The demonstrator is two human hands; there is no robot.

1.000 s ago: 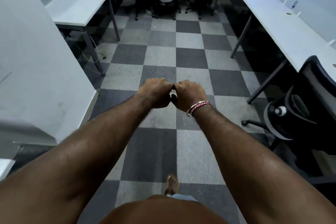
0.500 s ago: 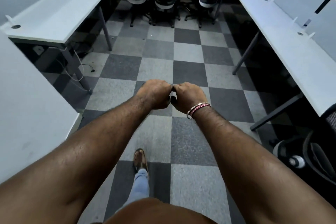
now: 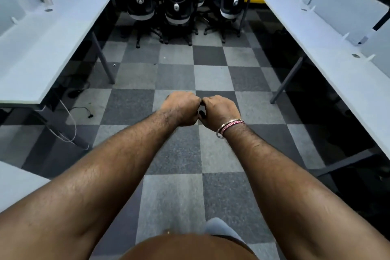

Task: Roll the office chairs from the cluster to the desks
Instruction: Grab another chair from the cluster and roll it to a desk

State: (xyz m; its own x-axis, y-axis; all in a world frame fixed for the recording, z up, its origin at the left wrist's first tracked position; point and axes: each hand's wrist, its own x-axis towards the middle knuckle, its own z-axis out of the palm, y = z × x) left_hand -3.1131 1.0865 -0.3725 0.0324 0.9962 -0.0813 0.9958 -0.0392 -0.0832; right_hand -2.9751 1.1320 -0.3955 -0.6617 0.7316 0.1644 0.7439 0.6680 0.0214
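Left desk: your long white laminate desk on grey steel legs (image 3: 52, 48) runs down the left; its near leg juts toward the aisle, and loose white and black cables (image 3: 71, 124) trail on the carpet under it.
Left hand: your left hand (image 3: 181, 110) is curled into a fist holding nothing, knuckles touching the other fist.
Chairs: the cluster of black mesh-back office chairs on castor bases (image 3: 177, 6) stands at the far end of the aisle, between the two desk rows, well apart from your hands.
Handling: likely moderately heavy but free-rolling; mesh gives, frame is stiff. Take the top edge of a backrest and pull it out.
Snag risk: star bases sit close together, seemingly interlocked; expect castors to catch, and carpet tiles to drag.
Right hand: your right hand (image 3: 219, 112), red-and-silver bangles at the wrist, is also fisted on nothing.
Right desk: white desk with upright white divider panels (image 3: 329, 53); its slanted grey legs narrow the aisle.
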